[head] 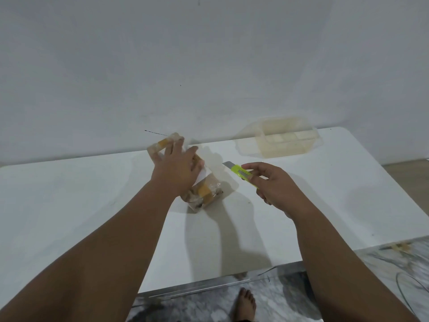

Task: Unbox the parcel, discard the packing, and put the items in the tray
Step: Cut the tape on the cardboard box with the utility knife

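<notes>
A long parcel (204, 194) wrapped in clear bubble film with yellow-brown tape lies on the white table (92, 205), running from far left to near right. My left hand (176, 168) presses flat on its middle and grips it. My right hand (274, 184) holds a yellow-green utility knife (241, 173) just right of the parcel, with the grey blade out and pointing toward the parcel. The blade is apart from the wrap. A translucent plastic tray (287, 138) stands at the far right of the table.
A white wall rises right behind the table. The table's front edge runs across the lower part of the view, with a grey patterned floor, a thin cable (404, 282) and a bare foot (245, 303) below it.
</notes>
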